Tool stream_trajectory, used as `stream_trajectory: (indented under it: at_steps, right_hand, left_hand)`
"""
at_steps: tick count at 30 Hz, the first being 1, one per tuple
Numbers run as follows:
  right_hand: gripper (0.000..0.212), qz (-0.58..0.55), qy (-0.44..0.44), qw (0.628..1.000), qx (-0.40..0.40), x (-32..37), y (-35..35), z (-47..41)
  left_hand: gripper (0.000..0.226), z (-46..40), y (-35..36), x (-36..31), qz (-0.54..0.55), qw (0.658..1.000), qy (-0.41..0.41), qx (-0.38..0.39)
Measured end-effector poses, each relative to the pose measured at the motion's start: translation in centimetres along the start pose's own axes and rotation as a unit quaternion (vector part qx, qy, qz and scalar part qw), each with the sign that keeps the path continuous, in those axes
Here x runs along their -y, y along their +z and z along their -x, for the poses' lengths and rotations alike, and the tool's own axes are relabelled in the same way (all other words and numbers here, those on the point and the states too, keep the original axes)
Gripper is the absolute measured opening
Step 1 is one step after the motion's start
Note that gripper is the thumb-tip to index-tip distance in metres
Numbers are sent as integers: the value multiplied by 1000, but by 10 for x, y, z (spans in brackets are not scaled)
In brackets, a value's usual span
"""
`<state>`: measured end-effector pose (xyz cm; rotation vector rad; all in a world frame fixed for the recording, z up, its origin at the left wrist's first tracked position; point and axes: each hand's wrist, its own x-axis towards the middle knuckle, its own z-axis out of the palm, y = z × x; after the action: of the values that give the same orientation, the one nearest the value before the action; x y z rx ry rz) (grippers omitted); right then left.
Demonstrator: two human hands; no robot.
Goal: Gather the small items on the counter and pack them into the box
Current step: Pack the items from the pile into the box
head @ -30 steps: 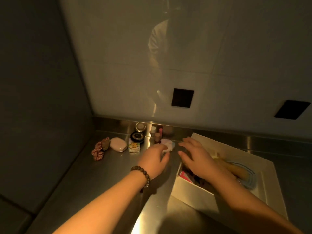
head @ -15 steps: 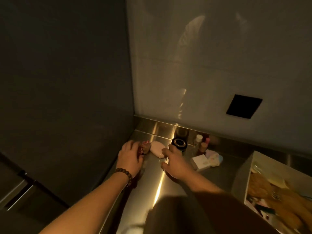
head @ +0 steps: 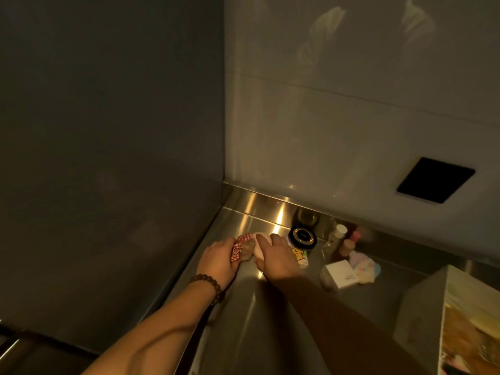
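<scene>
- Dimly lit steel counter, corner where a dark side panel meets a pale wall; both hands work side by side deep in that corner.
- Left hand: fingers curled round a red-and-white patterned scrunchie, gripping it against the counter. Beaded bracelet on that wrist.
- A second, brownish scrunchie lies between the two hands, touching the patterned one; whether the left fingers also hold it, cannot tell.
- Right hand: fingers and thumb curled over a pale pink oval compact, holding it; only the compact's far-left part shows past the fingers.
- Just right of the right hand: a small box with a yellow cartoon print, partly hidden by the knuckles.
- Beyond the right hand, toward the wall: a round black jar with a gold ring.
- Further right of the jar: a cluster of small bottles, one with a white cap, one with a pink cap; blurred.
- Right of the right forearm: a small white carton with lettering, touching a pastel puff.
- Packing box: open, white, far to the right of both hands at the frame edge, well apart from them; things already lie inside, indistinct.
- Black square plate on the wall above the bottles.
</scene>
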<state>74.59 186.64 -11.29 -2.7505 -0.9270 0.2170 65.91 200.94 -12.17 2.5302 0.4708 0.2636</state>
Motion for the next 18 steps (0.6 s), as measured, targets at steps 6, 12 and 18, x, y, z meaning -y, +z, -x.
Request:
stream_trajectory:
  at_steps: [6, 12, 18]
  right_hand:
    - [61, -103, 17, 992, -73, 2, -17, 31]
    - [63, -155, 24, 979, -132, -18, -83, 88]
    - [62, -165, 79, 957, -224, -77, -161, 176]
  left_hand:
    - [12, 18, -18, -16, 45, 999, -6, -30]
    - [13, 30, -45, -72, 103, 991, 65, -56]
    - [17, 55, -47, -181, 180, 970, 159, -28]
